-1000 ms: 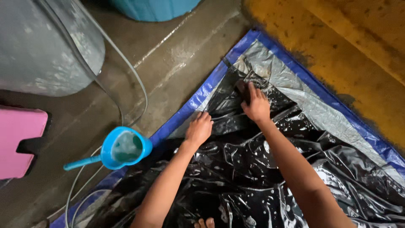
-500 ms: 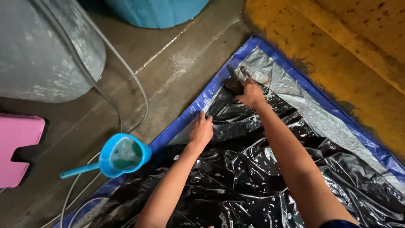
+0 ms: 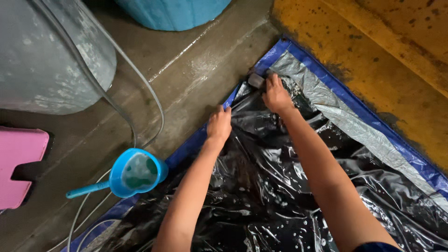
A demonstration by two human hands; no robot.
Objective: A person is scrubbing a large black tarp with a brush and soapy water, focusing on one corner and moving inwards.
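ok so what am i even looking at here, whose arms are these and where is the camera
The camera is worn on a person's head and looks down, so the two bare arms reaching away from you are that person's own. There is only this one view.

On the wet concrete floor lies a shiny black plastic sheet, wet with droplets, over a blue tarp with a silver-grey side.

The left hand presses on the sheet's edge by the blue border. The right hand is closed on a small dark block, perhaps a scrubber, at the sheet's corner.

To the left sit a blue plastic dipper with a handle, holding some water, a thin grey hose, a large grey drum, a blue tub and a pink plastic piece.
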